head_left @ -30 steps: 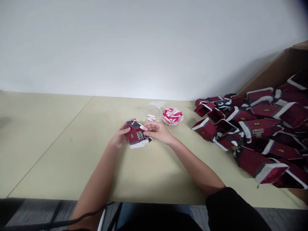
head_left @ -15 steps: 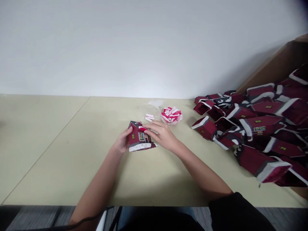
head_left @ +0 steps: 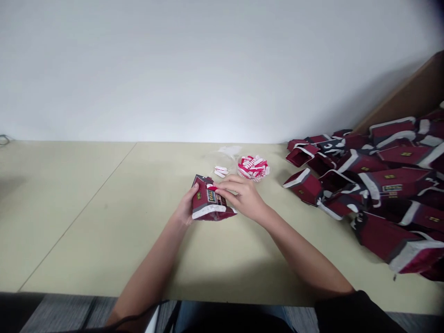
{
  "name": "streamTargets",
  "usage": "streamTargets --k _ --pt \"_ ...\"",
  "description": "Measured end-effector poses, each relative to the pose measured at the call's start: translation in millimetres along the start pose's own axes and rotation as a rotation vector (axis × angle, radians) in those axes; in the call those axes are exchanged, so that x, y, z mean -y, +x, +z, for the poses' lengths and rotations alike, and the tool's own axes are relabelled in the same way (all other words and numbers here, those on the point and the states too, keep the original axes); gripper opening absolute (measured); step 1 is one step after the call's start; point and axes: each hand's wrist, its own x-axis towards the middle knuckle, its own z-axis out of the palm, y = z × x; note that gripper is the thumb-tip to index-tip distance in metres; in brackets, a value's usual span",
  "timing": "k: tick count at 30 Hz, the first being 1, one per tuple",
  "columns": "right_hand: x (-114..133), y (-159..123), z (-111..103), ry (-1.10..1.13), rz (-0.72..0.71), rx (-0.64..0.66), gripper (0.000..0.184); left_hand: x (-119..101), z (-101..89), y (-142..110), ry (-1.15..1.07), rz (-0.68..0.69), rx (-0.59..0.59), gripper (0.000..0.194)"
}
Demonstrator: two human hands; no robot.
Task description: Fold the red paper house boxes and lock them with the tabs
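Observation:
A small dark-red toy house with painted yellow windows and a white, snow-like lower edge is tilted above the table. My left hand is closed around its left side, thumb on the front. Between the thumb and fingers of my right hand is a small red-and-white piece, pressed against the house front above the window. The fingertips partly cover this piece, so its full shape is hidden. Just beyond the hands, a clear dish holds a few white strips.
Beside that dish stands a bowl heaped with red-and-white striped pieces. Many similar red houses lie piled at the right, by a brown cardboard panel. A pale wall borders the table at the back.
The whole view has shifted slightly, so things appear further right. The house is tipped a bit more, showing its lower edge. Both hands keep their hold, the right still at the front.

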Motion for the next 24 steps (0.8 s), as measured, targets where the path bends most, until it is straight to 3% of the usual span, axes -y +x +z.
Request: streamTargets --k 5,14,19,24 --pt "-0.8 0.1 -1.9 -0.015 0.058 0.061 0.02 7.1 8.5 1.1 -0.007 0.005 -0.037 0.051" --pt "-11.0 7.1 -6.9 -0.036 0.074 0.273 0.023 15.2 17.5 3.1 -0.251 -0.087 -0.089 0.032" --pt "-12.8 8.1 -9.7 0.085 0.139 0.276 0.018 9.4 13.7 2.9 -0.104 -0.071 -0.149 0.037" --pt "-12.3 12.0 -33.7 0.157 0.174 0.298 0.04 -18.0 13.5 1.3 0.114 0.043 -0.142 0.054"
